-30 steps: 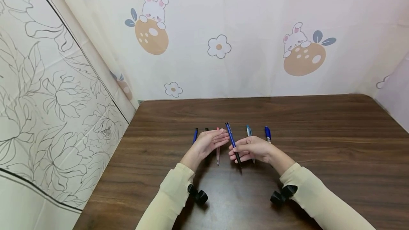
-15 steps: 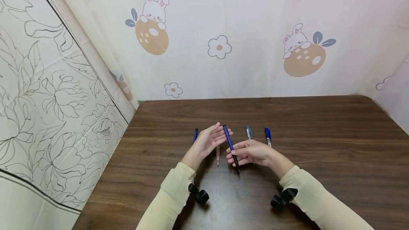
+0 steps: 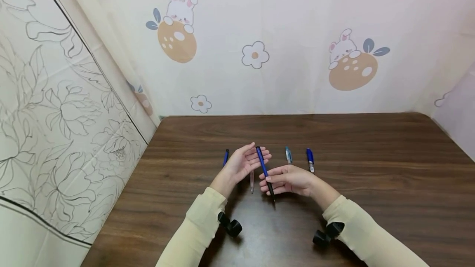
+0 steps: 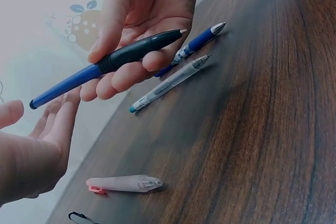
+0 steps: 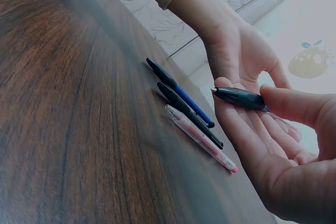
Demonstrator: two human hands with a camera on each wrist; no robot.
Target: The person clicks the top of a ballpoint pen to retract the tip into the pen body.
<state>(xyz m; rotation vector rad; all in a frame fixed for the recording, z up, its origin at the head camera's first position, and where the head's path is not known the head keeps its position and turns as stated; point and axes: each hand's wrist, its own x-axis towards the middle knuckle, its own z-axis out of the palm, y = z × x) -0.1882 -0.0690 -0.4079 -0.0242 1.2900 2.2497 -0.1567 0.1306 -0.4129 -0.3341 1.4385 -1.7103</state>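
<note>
Brown wood grain covers the table (image 3: pixel 371 168); a pale rabbit print (image 3: pixel 177 41) stands behind it, line-drawn flowers (image 3: pixel 72 110) to its left. Above the table, the right grip (image 3: pixel 292 179) pinches a blue-black pen (image 3: pixel 262 161); the left grip (image 3: pixel 239 166), loosely spread and empty, hovers there too. Five other pens (image 5: pixel 199 136) lie on the table.

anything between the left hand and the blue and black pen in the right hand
Nothing visible stands between them. The right hand holds the pen with its blue end near the left hand; the other pens lie below, on the table.
</note>
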